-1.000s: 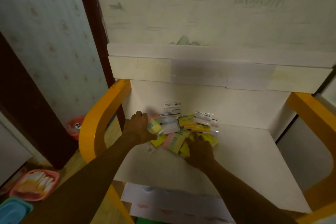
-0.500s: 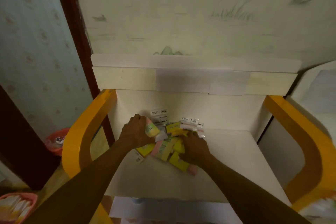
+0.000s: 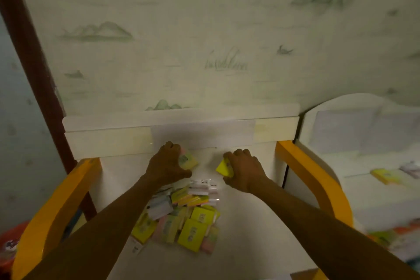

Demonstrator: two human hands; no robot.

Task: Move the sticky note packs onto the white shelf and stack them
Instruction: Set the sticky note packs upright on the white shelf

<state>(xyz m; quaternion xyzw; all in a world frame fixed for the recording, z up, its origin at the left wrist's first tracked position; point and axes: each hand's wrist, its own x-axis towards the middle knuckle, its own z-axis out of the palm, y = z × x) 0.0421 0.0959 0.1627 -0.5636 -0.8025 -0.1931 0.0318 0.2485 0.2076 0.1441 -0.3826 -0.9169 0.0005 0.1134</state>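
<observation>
My left hand (image 3: 167,165) and right hand (image 3: 246,170) each gripped 1 sticky note pack (image 3: 187,161) by its edges; they seemed light, stiff, slippery in wrap.

Dim light falls on pale wallpaper (image 3: 204,29) printed with green hills, beside a dark wooden post (image 3: 34,57).

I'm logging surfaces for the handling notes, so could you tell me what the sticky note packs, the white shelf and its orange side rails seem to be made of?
Sticky note packs: paper blocks, apparently in clear glossy film, judging by glints and printed labels.
White shelf: smooth matte board, probably painted or laminated wood; flat, even, no visible grain.
Orange side rails: thick curved panels in a uniform satin colour, likely painted wood or plastic; hard to say which.
</observation>
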